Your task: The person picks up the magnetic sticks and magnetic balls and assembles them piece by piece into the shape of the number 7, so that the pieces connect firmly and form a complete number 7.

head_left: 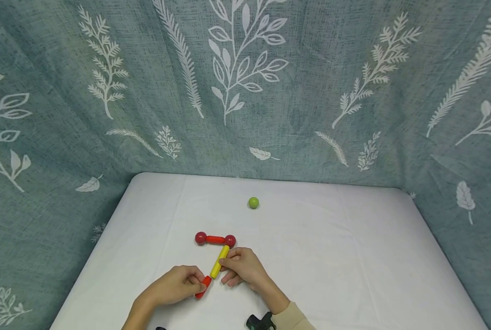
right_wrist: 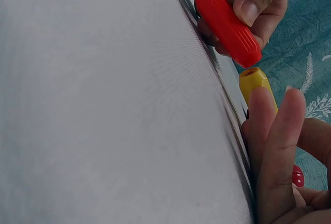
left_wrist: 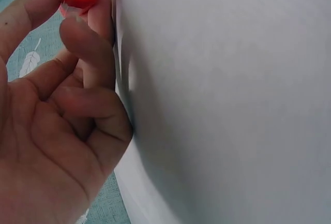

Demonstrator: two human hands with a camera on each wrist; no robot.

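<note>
Yellow stick (head_left: 217, 266) slanting across a white tabletop (head_left: 332, 252), and I'm standing here watching two bare hands fuss over it. The right hand (head_left: 245, 268) has it pinched between thumb and fingertips, partway along, with a couple of the other fingers stretched out loosely below. The yellow stick's far end is right up against a dark red ball, the right-hand one (head_left: 230, 240) of a pair.

The left hand (head_left: 175, 285) is pinching a ridged red stick (head_left: 206, 280) by its sides, lower down and nearer the person. It's tilted about the same way as the yellow one, so the two are pretty much in line. Their ends are super close; the right wrist cam makes it look like a sliver of a gap, but honestly I can't tell if they touch. That same cam shows a dark spot in the yellow stick's end, and the left wrist cam shows a white dot on the red stick's end.

Farther back there's another red stick (head_left: 215, 239) lying crosswise between that ball and the left-hand ball (head_left: 200, 238), touching both. A green ball (head_left: 253, 202) sits well apart near the back edge. Teal leaf-print cloth (head_left: 303, 91) hangs behind everything, and there's a beige sleeve (head_left: 292, 318) on the right arm.
</note>
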